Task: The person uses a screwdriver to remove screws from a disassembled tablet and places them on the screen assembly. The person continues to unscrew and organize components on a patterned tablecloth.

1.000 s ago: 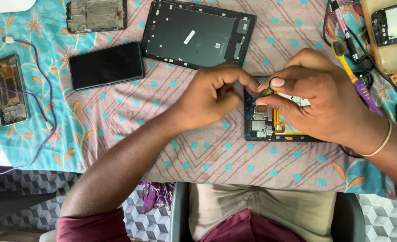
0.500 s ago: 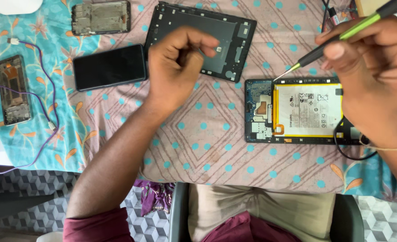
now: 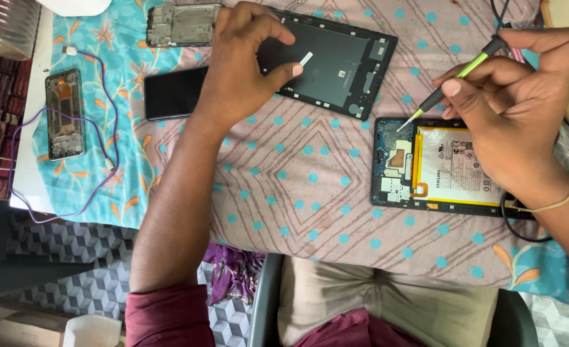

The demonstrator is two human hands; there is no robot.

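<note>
I see the opened tablet (image 3: 442, 168) lying on the patterned cloth (image 3: 297, 193) at the right, its shell acting as a shallow tray: inside sit a pale battery (image 3: 459, 166) filling the right part and a blue circuit board (image 3: 393, 160) along the left edge, with an orange ribbon strip between them. Farther away, toward the middle, lies the tablet's black back cover (image 3: 336, 61), inner side up and holding only a small white sticker.

My right hand (image 3: 522, 109) is over the far right part of the tablet. Its fingers are closed round a screwdriver (image 3: 458, 80) with a green and black handle, thumb and forefinger pinching the shaft, and the metal tip comes down at the far left corner of the circuit board. I cannot tell whether the tip actually touches a screw.

My left hand (image 3: 239, 64) is over the left end of the back cover, well apart from the tablet. Its fingers are curled in, thumb and forefinger drawn close together; whether something tiny is pinched between them I cannot tell.

Just left of that hand a dark phone (image 3: 172, 93) lies screen up. Beyond it is a bare metal phone frame (image 3: 181, 24), and at the far left another stripped phone (image 3: 64, 114) sits inside a loop of purple cable (image 3: 21, 138).
</note>
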